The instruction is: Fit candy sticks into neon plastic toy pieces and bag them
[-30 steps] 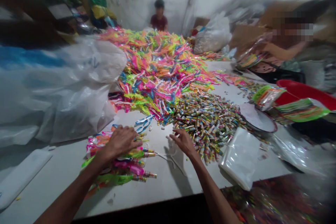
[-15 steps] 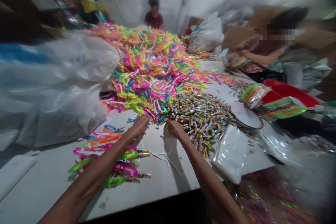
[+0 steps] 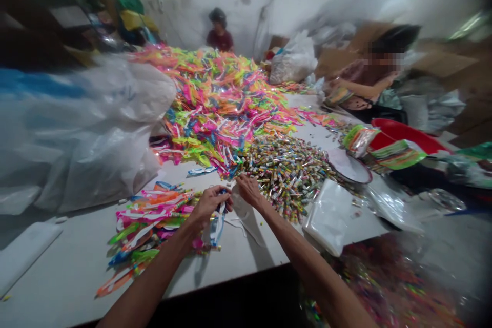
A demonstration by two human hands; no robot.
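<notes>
Half a second ago the left hand (image 3: pixel 210 202) was reaching toward the edge of the big heap of coloured plastic pieces (image 3: pixel 221 95); now it is drawn back nearer the body, thumb and fingers pinching a blue-and-white piece (image 3: pixel 218 228), which hangs over the table (image 3: pixel 69 287). The right hand (image 3: pixel 249 190) remains at the near left edge of the pile of small tubes (image 3: pixel 292 174), its fingers bent and bunched together; whether they grip a tube cannot be told. Moving the left forearm has uncovered more of the laid-out row of pieces (image 3: pixel 154 207), including an orange one (image 3: pixel 115 283) at its near end. The tubes carry bright printing too small to read, and the bluish marks on the large white sack (image 3: pixel 128 97) are too blurred to make out. The left forearm covers part of the row, the picture's edge cuts off the sack and a long white object (image 3: pixel 31 248), and the co-worker (image 3: pixel 363 87) at right is smeared.
</notes>
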